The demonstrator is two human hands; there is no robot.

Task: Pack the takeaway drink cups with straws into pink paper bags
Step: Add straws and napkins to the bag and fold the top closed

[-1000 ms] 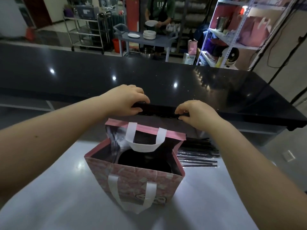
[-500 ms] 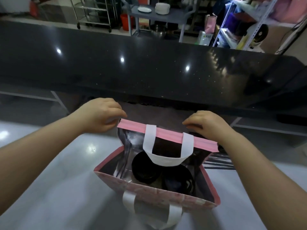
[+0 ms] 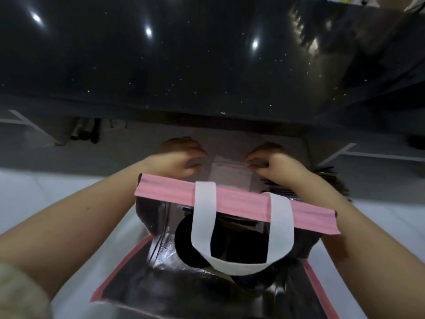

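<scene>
Hands beyond pink bag [image 3: 241,202], left hand [image 3: 181,160] and right hand [image 3: 274,165] curled beside pale sheet [image 3: 230,174], grip unclear.

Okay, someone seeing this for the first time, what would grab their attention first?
The open pink bag fills the centre foreground, its white handle looping over dark cup lids inside. Just beyond its far rim, the left hand and right hand sit with fingers curled at a pale sheet; blur hides whether they grip it. Behind them spreads a glossy black counter dotted with light reflections.
</scene>
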